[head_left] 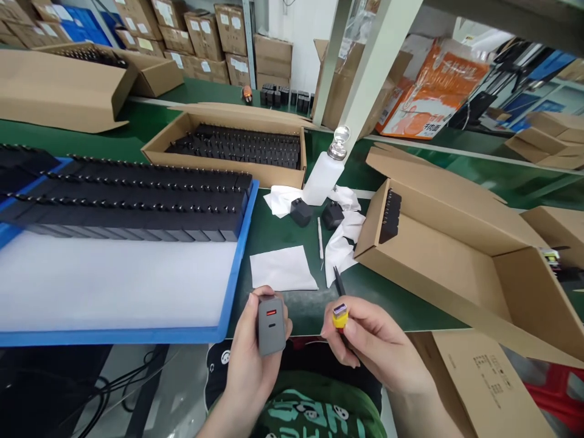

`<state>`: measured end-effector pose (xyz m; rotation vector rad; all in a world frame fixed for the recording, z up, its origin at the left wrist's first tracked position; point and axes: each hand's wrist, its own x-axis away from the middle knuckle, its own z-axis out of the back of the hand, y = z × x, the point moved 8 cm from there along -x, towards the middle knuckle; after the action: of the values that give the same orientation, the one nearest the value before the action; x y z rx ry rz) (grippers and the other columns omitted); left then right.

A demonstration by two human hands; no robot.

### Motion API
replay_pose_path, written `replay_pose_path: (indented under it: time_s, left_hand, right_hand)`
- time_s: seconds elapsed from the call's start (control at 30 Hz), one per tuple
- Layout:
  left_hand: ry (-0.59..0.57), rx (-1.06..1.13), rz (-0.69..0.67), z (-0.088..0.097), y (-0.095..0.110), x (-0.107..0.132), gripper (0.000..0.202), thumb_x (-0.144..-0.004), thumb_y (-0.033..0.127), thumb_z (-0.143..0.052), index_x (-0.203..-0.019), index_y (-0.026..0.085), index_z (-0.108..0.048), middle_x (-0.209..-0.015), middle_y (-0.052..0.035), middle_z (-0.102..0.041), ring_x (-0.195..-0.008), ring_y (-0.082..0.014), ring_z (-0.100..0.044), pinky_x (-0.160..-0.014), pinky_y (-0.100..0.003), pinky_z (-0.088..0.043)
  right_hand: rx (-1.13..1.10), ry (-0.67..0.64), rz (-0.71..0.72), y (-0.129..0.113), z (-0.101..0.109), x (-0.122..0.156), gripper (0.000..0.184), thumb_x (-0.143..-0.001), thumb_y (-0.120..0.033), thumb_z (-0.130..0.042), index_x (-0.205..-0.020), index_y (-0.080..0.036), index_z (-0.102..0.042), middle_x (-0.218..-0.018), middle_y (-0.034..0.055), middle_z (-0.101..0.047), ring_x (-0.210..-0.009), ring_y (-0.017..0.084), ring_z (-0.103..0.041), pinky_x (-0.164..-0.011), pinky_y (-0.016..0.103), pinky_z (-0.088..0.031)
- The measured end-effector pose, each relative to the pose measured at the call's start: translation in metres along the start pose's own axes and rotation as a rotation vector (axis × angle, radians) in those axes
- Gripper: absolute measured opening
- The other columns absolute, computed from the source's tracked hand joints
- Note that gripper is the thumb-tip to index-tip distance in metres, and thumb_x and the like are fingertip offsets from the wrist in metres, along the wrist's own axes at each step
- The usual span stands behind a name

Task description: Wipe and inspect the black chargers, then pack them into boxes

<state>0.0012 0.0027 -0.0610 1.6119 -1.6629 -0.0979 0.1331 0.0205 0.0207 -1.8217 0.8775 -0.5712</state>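
Note:
My left hand (249,359) is closed around a grey charger block (271,325), its port face with a red port turned up toward me. A few centimetres to the right, my right hand (374,347) pinches a yellow plug with a purple-tipped connector (340,315); a thin black tool (339,281) sticks up from the same fingers. Plug and charger are apart. Both hands hover at the near edge of the green table (292,231).
A blue tray (230,292) at left carries rows of black chargers (137,198) over white foam. Behind it stands an open carton of black chargers (237,146). A white bottle (325,173), two black chargers (301,212), white cloths (281,269) and an open carton (456,255) lie right.

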Motion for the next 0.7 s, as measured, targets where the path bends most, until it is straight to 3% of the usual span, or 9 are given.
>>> replay_pose_path:
  time_s: [0.23,0.33,0.43,0.57,0.7]
  left_hand:
    - [-0.018,-0.008,-0.029,-0.002,0.0,0.003,0.036,-0.082,0.056,-0.069,-0.092,0.023,-0.059,-0.081,0.0004,-0.052,-0.06,-0.0093,-0.046,-0.05,-0.02,-0.041]
    - [-0.032,-0.014,-0.06,-0.007,0.005,0.004,0.037,-0.081,0.057,-0.07,-0.09,0.023,-0.059,-0.077,0.0011,-0.053,-0.058,-0.0089,-0.046,-0.05,-0.02,-0.042]
    - [-0.056,-0.02,-0.078,-0.009,0.007,0.005,0.037,-0.081,0.057,-0.069,-0.088,0.022,-0.059,-0.077,0.0016,-0.053,-0.058,-0.0086,-0.046,-0.053,-0.02,-0.042]
    - [-0.075,-0.035,-0.117,-0.007,0.006,0.006,0.034,-0.085,0.057,-0.064,-0.09,0.023,-0.058,-0.078,0.0024,-0.052,-0.054,-0.0074,-0.043,-0.052,-0.021,-0.04]
    - [-0.03,-0.144,-0.246,-0.001,0.012,0.01,0.034,-0.087,0.057,-0.061,-0.093,0.024,-0.06,-0.082,0.0003,-0.054,-0.066,-0.0113,-0.048,-0.061,-0.022,-0.043]
  right_hand:
    - [0.144,0.019,0.062,-0.016,-0.004,-0.001,0.022,-0.1,-0.028,-0.05,-0.102,-0.021,-0.071,-0.075,0.0003,-0.052,-0.058,0.007,-0.043,-0.052,0.021,-0.037]
    - [0.492,0.112,0.105,-0.029,-0.005,0.004,0.021,-0.099,-0.025,-0.05,-0.101,-0.023,-0.071,-0.076,0.002,-0.06,-0.064,0.01,-0.055,-0.057,0.022,-0.046]
    - [0.915,0.24,0.121,-0.037,-0.006,0.012,0.024,-0.096,-0.02,-0.054,-0.116,-0.029,-0.063,-0.087,-0.0003,-0.068,-0.073,0.011,-0.064,-0.063,0.019,-0.05]
    - [1.199,0.169,0.207,-0.036,-0.023,0.016,0.026,-0.096,-0.014,-0.052,-0.117,-0.028,-0.057,-0.097,-0.0003,-0.067,-0.078,0.01,-0.064,-0.066,0.019,-0.052]
    - [1.493,0.094,0.283,-0.032,-0.036,0.014,0.04,-0.095,-0.009,-0.047,-0.133,-0.02,-0.052,-0.092,0.0038,-0.066,-0.073,0.014,-0.062,-0.06,0.026,-0.051]
